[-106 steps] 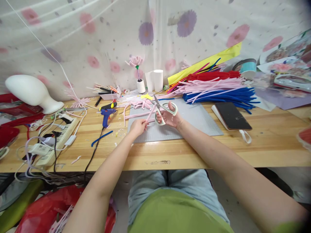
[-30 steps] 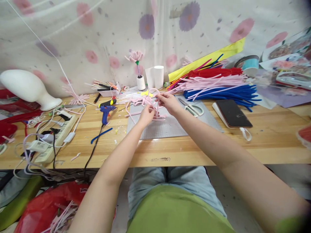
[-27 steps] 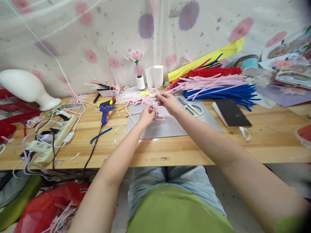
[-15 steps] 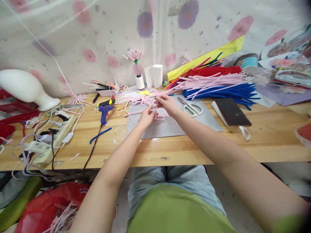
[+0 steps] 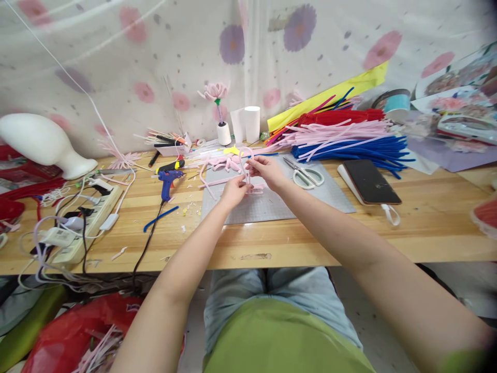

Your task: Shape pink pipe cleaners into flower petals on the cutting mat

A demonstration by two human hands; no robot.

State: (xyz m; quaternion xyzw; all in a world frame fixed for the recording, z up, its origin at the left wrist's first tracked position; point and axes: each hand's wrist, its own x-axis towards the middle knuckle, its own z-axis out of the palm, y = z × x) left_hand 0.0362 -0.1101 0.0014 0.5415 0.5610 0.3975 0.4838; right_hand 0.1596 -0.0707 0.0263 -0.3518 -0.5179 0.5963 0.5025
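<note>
Both hands meet over the grey cutting mat [image 5: 310,199] on a wooden table. My left hand [image 5: 232,191] and my right hand [image 5: 264,171] pinch a bent pink pipe cleaner [image 5: 246,161], which loops upward between the fingers. More bent pink pieces [image 5: 223,165] lie on the mat's far left corner. White-handled scissors [image 5: 305,176] rest on the mat just right of my right hand, untouched.
A blue glue gun [image 5: 168,181] and its black cord lie left of the mat. A power strip [image 5: 87,220] with cables sits far left. Stacked red, pink and blue pipe cleaners [image 5: 345,140] lie at the back right, a black phone [image 5: 371,181] in front of them.
3.5 s ago my right hand held the scissors at the pink pipe cleaner; the scissors now lie on the mat. Over the last second both hands have drawn slightly nearer, bending the loop.
</note>
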